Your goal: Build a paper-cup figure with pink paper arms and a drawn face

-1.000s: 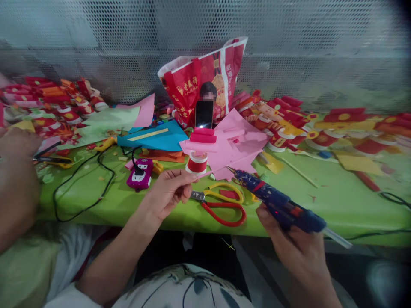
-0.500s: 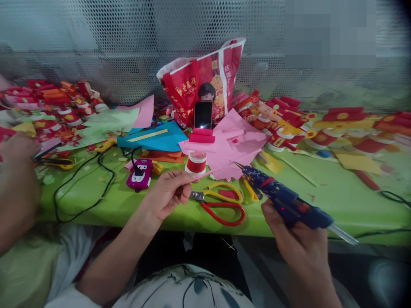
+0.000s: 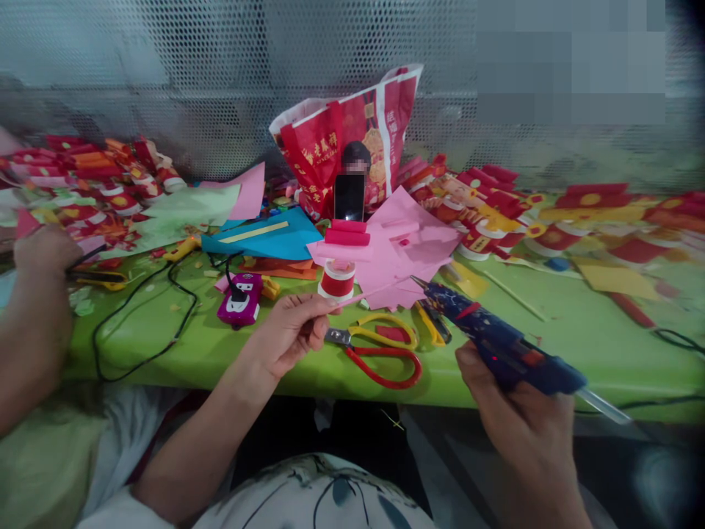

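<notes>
Between its thumb and fingers, my left hand (image 3: 291, 330) pinches one end of a thin pink paper strip (image 3: 374, 293) that reaches out to the right. My right hand (image 3: 523, 415) is wrapped round a dark blue glue gun (image 3: 496, 334) with a clear glue stick jutting from its back. The gun's metal nozzle points left, near the strip's far end; whether they touch I cannot tell. Just behind my left hand stands a red-and-white paper cup (image 3: 337, 281). Scissors (image 3: 385, 353) with one yellow and one red handle lie below the strip, beside a yellow utility knife (image 3: 433, 323).
Pink sheets (image 3: 413, 235) and a blue sheet (image 3: 269, 239) lie behind my hands. A purple power socket (image 3: 240, 299) with a black cable sits left. Behind are a phone (image 3: 349, 197), a red bag (image 3: 313, 147) and red paper figures (image 3: 485, 220). Another person's hand (image 3: 44, 253) works at far left.
My right hand with the glue gun has shifted slightly right, along the strip. My left hand stays in place. The other person's hand at far left has moved a little.
</notes>
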{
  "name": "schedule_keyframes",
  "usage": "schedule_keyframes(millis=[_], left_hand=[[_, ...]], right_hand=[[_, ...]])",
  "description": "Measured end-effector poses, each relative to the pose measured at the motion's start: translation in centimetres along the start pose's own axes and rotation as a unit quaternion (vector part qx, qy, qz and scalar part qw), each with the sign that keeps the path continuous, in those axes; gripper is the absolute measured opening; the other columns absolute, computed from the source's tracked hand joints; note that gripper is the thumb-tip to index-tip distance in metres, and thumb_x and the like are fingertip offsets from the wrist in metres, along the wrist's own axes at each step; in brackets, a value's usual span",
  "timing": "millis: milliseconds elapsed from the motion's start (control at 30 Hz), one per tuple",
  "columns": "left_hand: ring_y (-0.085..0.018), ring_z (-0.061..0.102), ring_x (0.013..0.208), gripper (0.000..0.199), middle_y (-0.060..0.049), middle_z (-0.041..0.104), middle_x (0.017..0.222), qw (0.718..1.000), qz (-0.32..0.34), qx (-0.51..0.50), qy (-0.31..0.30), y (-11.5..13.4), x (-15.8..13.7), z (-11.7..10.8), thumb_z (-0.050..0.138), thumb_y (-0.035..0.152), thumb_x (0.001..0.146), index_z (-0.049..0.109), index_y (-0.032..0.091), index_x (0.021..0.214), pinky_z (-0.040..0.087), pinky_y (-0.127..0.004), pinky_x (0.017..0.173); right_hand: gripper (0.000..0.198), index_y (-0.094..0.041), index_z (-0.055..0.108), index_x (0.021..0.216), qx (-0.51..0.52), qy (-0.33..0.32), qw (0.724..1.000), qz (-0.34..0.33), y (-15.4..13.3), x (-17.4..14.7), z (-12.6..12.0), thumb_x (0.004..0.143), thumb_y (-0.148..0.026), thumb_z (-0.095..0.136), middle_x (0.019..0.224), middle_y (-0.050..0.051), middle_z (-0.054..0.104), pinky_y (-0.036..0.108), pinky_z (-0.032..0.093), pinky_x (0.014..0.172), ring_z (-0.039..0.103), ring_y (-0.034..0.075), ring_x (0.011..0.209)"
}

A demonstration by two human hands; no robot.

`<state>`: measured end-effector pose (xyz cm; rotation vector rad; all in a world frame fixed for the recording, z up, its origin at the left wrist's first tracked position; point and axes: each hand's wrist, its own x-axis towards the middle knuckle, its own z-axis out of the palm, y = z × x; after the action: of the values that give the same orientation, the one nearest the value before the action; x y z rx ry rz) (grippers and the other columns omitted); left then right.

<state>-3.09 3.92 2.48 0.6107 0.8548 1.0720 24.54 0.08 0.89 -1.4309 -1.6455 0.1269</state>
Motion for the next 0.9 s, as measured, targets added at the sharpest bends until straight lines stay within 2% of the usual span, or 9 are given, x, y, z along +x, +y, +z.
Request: schedule_keyframes(millis=[200, 367, 467, 600, 667, 900], left_hand=[[-0.001, 0.049, 0.033, 0.022, 0.006, 0.057, 0.044, 1.0, -0.001, -0.002, 0.0, 0.2, -0.1, 0.2, 0.086, 0.029, 0.071, 0.076, 0.01, 0.075, 0.034, -0.007, 0.034], [-0.001, 0.049, 0.033, 0.021, 0.006, 0.057, 0.044, 1.0, 0.002, 0.0, -0.003, 0.2, 0.0, 0.3, 0.085, 0.028, 0.071, 0.075, 0.009, 0.075, 0.034, -0.007, 0.035], [-0.001, 0.049, 0.034, 0.02, 0.006, 0.058, 0.044, 1.0, 0.002, 0.001, -0.008, 0.2, 0.1, 0.3, 0.084, 0.028, 0.072, 0.075, 0.011, 0.074, 0.034, -0.007, 0.035], [-0.001, 0.049, 0.034, 0.019, 0.006, 0.058, 0.044, 1.0, 0.002, 0.004, -0.011, 0.2, 0.1, 0.1, 0.083, 0.028, 0.074, 0.075, 0.011, 0.075, 0.033, -0.007, 0.035], [-0.001, 0.049, 0.034, 0.019, 0.005, 0.058, 0.044, 1.0, 0.001, 0.004, -0.01, 0.1, 0.2, 0.1, 0.083, 0.028, 0.074, 0.075, 0.011, 0.076, 0.033, -0.008, 0.035], [-0.001, 0.049, 0.034, 0.017, 0.006, 0.058, 0.044, 1.0, 0.004, -0.002, -0.014, 0.1, 0.2, 0.1, 0.083, 0.026, 0.075, 0.074, 0.012, 0.075, 0.032, -0.007, 0.035]], right_hand=[[0.022, -0.02, 0.068, 0.083, 0.021, -0.01, 0.999, -0.037, -0.6, 0.3, 0.0, 0.09, -0.041, 0.066, 0.065, 0.0, 0.063, 0.027, 0.048, 0.053, 0.06, 0.017, 0.057], [0.024, -0.022, 0.065, 0.078, 0.019, -0.031, 0.999, -0.022, -1.4, 0.2, 0.2, 0.091, -0.042, 0.065, 0.057, -0.001, 0.059, 0.027, 0.044, 0.046, 0.054, 0.015, 0.049], [0.025, -0.022, 0.066, 0.08, 0.01, -0.052, 0.998, -0.036, -1.5, -0.3, 0.5, 0.092, -0.044, 0.064, 0.058, -0.001, 0.062, 0.027, 0.045, 0.046, 0.056, 0.016, 0.048], [0.027, -0.021, 0.07, 0.086, -0.009, -0.045, 0.995, -0.087, -0.8, -1.2, 1.0, 0.094, -0.045, 0.063, 0.077, 0.006, 0.074, 0.032, 0.056, 0.062, 0.07, 0.022, 0.066], [0.028, -0.02, 0.072, 0.089, -0.02, -0.047, 0.993, -0.102, -0.3, -1.6, 1.2, 0.095, -0.046, 0.063, 0.085, 0.009, 0.075, 0.035, 0.059, 0.069, 0.072, 0.024, 0.072], [0.028, -0.019, 0.071, 0.097, -0.01, -0.07, 0.992, -0.106, -0.7, -1.8, 1.7, 0.095, -0.045, 0.062, 0.087, 0.009, 0.074, 0.035, 0.059, 0.068, 0.071, 0.024, 0.073]])
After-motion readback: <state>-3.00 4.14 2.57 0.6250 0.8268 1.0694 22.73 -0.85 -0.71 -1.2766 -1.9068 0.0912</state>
